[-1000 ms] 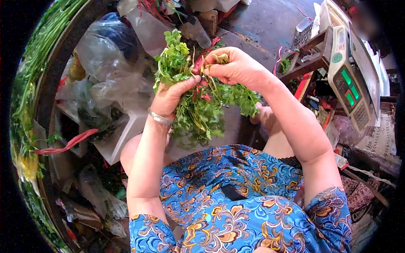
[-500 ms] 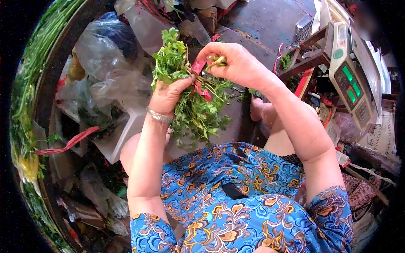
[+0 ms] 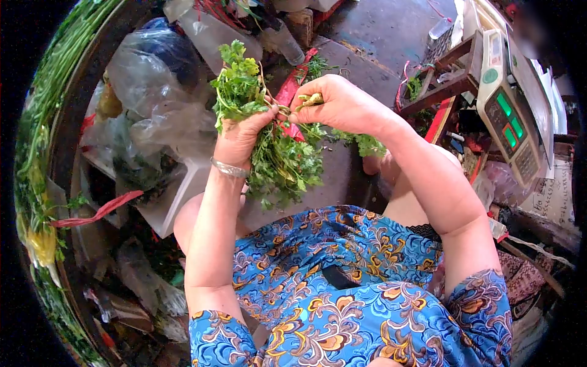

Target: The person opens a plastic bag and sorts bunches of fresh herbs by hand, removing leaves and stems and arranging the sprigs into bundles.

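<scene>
My left hand (image 3: 240, 137), with a bangle at its wrist, is closed around a bunch of cilantro (image 3: 282, 164). Leaves stick up above its thumb and spread out below. My right hand (image 3: 339, 105) is pinched shut at the stems just beside the left thumb. A pale yellow-green stem end (image 3: 310, 100) pokes out between its fingers. Against the stems lies a red plastic strip (image 3: 287, 88), running up and away from me; whether the right fingertips also grip it I cannot tell. A leafy sprig (image 3: 367, 145) shows beneath my right wrist.
A digital scale (image 3: 506, 116) with green digits stands at the right. Clear plastic bags (image 3: 150, 79) pile up on the left, beside a rim (image 3: 76, 79) with long green stalks beyond it. Another red strip (image 3: 101, 210) hangs there. A dark board (image 3: 361, 52) lies ahead.
My right hand has moved slightly down and closer to the left thumb. The red strip now stretches farther up and away. A leafy sprig has appeared under my right wrist.
</scene>
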Available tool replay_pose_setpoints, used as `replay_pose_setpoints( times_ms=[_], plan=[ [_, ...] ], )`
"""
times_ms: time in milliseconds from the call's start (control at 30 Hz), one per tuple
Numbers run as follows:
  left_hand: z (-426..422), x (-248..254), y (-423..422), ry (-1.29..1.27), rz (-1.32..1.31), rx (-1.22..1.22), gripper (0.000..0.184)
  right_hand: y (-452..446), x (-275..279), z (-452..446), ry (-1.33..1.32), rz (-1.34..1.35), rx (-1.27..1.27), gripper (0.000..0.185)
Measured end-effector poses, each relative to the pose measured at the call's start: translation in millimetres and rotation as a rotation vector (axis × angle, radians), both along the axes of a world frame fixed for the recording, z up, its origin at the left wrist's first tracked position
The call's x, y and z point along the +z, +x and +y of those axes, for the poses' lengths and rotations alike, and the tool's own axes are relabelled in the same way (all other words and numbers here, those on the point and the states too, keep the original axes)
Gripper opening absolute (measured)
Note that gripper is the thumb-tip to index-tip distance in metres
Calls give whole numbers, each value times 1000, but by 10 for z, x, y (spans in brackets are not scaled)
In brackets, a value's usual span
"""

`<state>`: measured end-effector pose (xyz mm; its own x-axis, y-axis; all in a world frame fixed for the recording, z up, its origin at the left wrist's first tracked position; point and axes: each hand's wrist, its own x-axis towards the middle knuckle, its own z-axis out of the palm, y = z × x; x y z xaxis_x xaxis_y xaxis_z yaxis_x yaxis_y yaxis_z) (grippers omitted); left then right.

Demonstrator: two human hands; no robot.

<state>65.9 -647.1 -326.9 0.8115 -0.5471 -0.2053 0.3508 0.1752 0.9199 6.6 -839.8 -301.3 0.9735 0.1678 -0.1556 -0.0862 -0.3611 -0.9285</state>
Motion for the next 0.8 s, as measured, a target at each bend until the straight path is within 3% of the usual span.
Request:
replay_pose_setpoints(
  times_ms=[167, 233, 367, 800],
  plan=[
    [-6, 91, -33, 40, 20, 14, 17, 7, -2, 24, 3, 23, -24, 16],
    [3, 85, -25, 32, 8, -6, 17, 34, -85, 21, 152, 25, -24, 14],
    [19, 74, -17, 47, 18, -20, 16, 24, -15, 12, 55, 5, -80, 11],
    [12, 170, -29, 63, 62, -69, 14, 30, -43, 8, 162, -44, -106, 5]
  ],
)
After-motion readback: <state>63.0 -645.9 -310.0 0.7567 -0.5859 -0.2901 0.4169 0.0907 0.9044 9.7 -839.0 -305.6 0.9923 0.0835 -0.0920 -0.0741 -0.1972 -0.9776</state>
